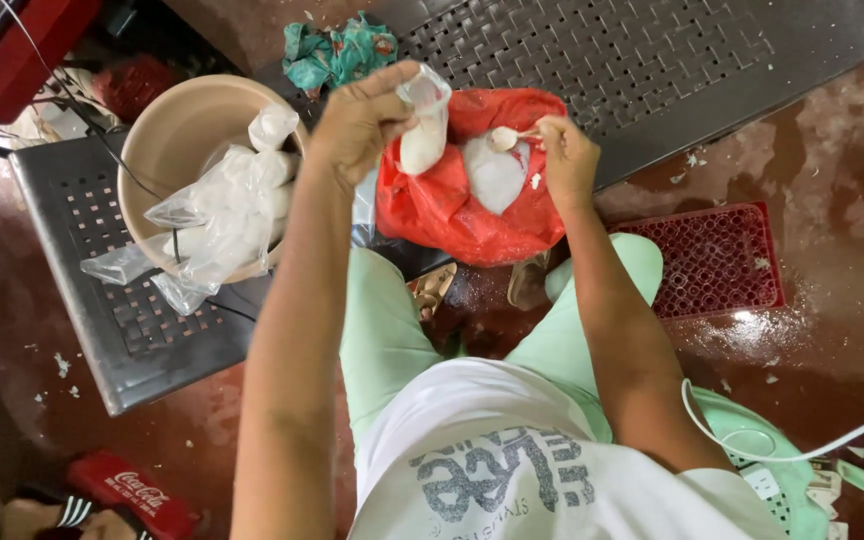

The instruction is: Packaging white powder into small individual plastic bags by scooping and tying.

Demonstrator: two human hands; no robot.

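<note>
My left hand (pixel 360 120), raised at upper centre of the frame, pinches shut the neck of a small clear bag (pixel 422 125) of white stuff; the bag hangs straight down from my fingers. My right hand (pixel 567 155) grips a spoon (pixel 508 137), handle in my fingers, bowl pointing left towards it, over the red bag (pixel 457 215). A beige basin (pixel 167 135) sits at left.

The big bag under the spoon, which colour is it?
The bag is red, holding white powder; the head view shows it.
</note>
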